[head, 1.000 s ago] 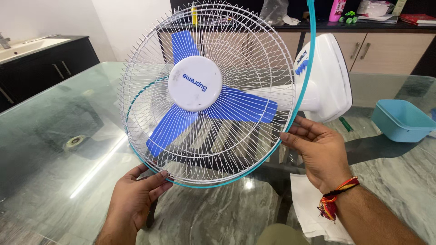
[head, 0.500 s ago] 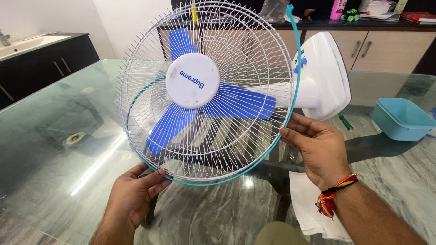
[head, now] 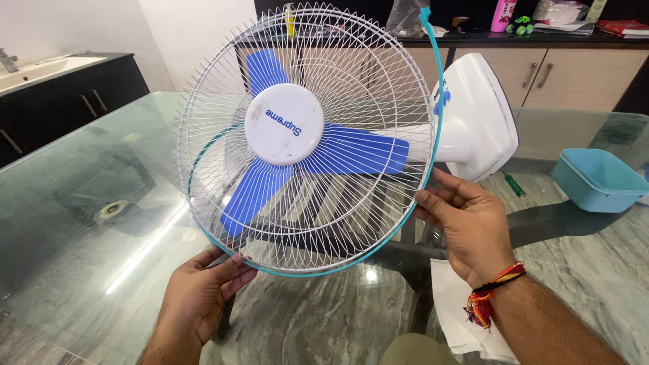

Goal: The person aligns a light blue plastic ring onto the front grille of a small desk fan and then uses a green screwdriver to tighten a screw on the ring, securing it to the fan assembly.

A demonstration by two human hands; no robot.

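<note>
the white wire fan guard with a round white centre cap (head: pixel 284 128) stands upright over the glass table top (head: pixel 88 223), in front of the three blue plastic blades (head: pixel 351 152). the left hand (head: pixel 203 297) holds the lower edge of the guard from below, fingers curled up on the wires. the right hand (head: pixel 466 223) is at the right edge, fingertips pressed on the turquoise plastic rim band (head: pixel 433 155). both hands are closed lightly on the guard, not as a full fist.

judging from how it lies now, the band is only partly seated: it follows the bottom and the right side of the guard, but its top end stands free above the wires, near the upper right. so the guard looks in place over the blades, and closing the ring around the top and left side seems left to do. whether any clip is fastened, i cannot tell.

behind the guard is the white plastic motor housing (head: pixel 480 122). on the table at the right lie a light blue plastic tub (head: pixel 598 179), a small green-handled screwdriver (head: pixel 514 184) and a white paper sheet (head: pixel 460 304).

labels and packages: the centre cap carries blue printed lettering. on the dark counter (head: pixel 473 39) behind stand a pink bottle (head: pixel 502 15), a small green toy (head: pixel 520 26), a clear plastic bag (head: pixel 407 17) and a red flat book or box (head: pixel 625 27) at the far right.
</note>
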